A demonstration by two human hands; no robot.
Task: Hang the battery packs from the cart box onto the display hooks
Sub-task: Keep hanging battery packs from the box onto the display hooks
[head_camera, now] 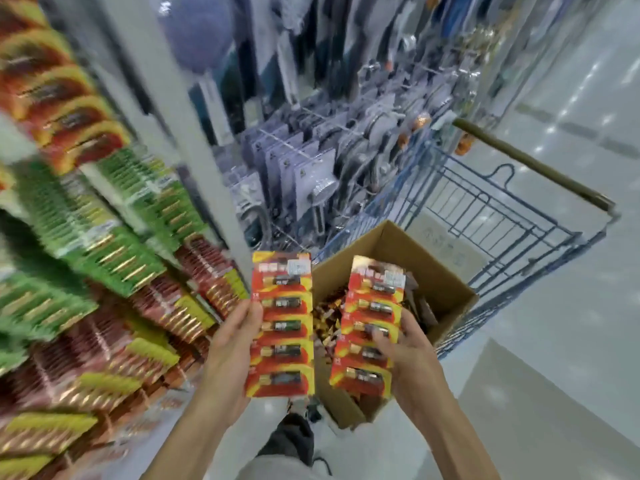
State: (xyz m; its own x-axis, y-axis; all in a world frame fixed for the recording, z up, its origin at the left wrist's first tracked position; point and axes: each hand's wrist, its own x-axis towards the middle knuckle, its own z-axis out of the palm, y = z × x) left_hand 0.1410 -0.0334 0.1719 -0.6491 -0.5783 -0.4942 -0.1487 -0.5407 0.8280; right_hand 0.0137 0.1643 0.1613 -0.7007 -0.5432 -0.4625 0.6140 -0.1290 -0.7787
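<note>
My left hand [228, 351] grips a long red and yellow battery pack strip [282, 323] by its left edge, upright in front of me. My right hand [405, 351] holds a second strip of the same battery packs [372, 313], thumb across its front, just above the open cardboard box [446, 292]. The box sits in a blue wire cart [502, 209] and holds several more packs. Display hooks on the left carry rows of green battery packs [114, 216] and red battery packs [162, 306], blurred by motion.
A white shelf upright [194, 140] separates the battery display from hooks of grey packaged goods [311, 161] behind the cart. The cart's handle bar [530, 164] angles to the right. Pale shiny floor [554, 341] spreads to the right and below.
</note>
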